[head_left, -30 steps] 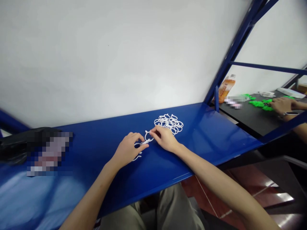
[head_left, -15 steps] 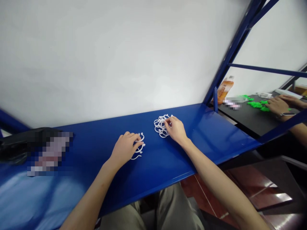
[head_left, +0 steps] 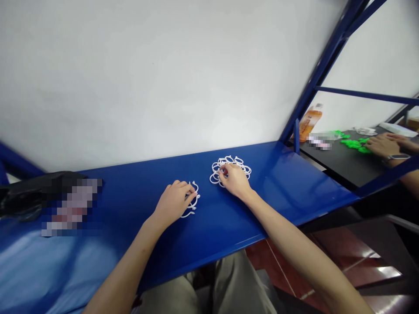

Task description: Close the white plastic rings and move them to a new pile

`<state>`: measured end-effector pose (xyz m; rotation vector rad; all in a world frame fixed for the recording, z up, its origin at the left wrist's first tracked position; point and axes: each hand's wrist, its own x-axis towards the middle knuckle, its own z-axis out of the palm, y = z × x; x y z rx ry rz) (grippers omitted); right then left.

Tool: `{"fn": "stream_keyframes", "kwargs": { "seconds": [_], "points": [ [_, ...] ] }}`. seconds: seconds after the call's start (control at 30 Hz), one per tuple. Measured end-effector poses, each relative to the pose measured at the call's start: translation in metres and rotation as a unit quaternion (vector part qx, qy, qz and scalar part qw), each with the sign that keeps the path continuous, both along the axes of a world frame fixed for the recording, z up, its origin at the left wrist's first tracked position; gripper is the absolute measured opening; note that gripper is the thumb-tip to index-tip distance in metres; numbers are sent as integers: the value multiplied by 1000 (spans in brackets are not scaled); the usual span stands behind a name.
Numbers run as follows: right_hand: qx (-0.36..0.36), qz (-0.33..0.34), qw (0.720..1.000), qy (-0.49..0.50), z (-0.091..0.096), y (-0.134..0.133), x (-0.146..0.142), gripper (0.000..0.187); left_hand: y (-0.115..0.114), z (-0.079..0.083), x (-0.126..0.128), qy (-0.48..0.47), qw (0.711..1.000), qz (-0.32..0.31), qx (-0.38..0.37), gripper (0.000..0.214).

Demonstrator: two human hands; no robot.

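Note:
White plastic shower curtain rings with knobbed, open ends lie in two groups on the blue shelf. My left hand (head_left: 173, 199) rests over the smaller group on the left, with thumb and fingertips closed at one curtain ring (head_left: 195, 201). An open ring end (head_left: 189, 214) pokes out just below those fingers. At the larger pile of curtain rings (head_left: 245, 168), my right hand (head_left: 236, 178) has its thumb and forefinger pinched at the pile's left part. The palm covers some of the rings there.
A black plastic bag (head_left: 19, 196) lies at the left, beside a blurred-out item. Beyond the blue frame post (head_left: 317, 83), another person's hands (head_left: 382, 145) are over green pieces (head_left: 355, 144) on a black table (head_left: 337, 163). An orange drink bottle (head_left: 309, 124) stands there.
My right hand has shifted left across the pile, uncovering rings on its right side. My left hand stays at its group, nearly unmoved. The camera view has turned slightly.

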<state>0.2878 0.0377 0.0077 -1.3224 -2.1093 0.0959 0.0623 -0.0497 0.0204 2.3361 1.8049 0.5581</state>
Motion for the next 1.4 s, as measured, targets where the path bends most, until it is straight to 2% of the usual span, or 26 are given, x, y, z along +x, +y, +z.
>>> {"fn": "stream_keyframes", "kwargs": {
  "seconds": [0.2,0.33,0.43,0.53,0.63,0.7,0.73,0.83,0.9,1.0,1.1,1.23,1.3,1.4],
  "points": [
    [27,24,999,23,0,-1,2,11,2,-1,-3,-11,1000,9,-12,19],
    [39,80,994,55,3,-7,-1,12,2,-3,-4,-16,997,9,73,16],
    [-9,154,983,97,5,-20,-10,15,1,-5,-1,-45,986,-18,158,17],
    [-103,217,956,167,4,-32,-21,17,-1,-7,6,-73,976,-77,192,18],
    [-148,237,934,220,0,-36,-28,14,-3,-10,14,-100,964,-136,205,15],
    [-146,234,934,226,-2,-35,-29,13,-4,-11,18,-131,960,-132,212,11],
    [-141,232,936,223,-2,-34,-28,13,-4,-10,19,-153,959,-109,213,10],
    [-119,239,941,207,0,-33,-26,13,-3,-7,21,-241,953,-8,183,16],
    [-104,257,942,187,1,-33,-25,13,-2,-3,20,-285,951,21,117,17],
    [-74,303,941,130,-1,-34,-24,14,-2,1,17,-288,957,22,36,14],
    [-8,327,944,48,-4,-34,-22,18,-5,3,13,-253,966,5,45,13],
    [60,334,940,-45,-5,-34,-18,26,-6,4,9,-215,973,-52,57,16],
    [61,336,938,-50,-5,-36,-19,25,-5,4,7,-205,976,-57,50,16],
    [39,321,946,-16,-3,-39,-22,20,0,2,3,-205,977,-28,52,16]
  ]
}}
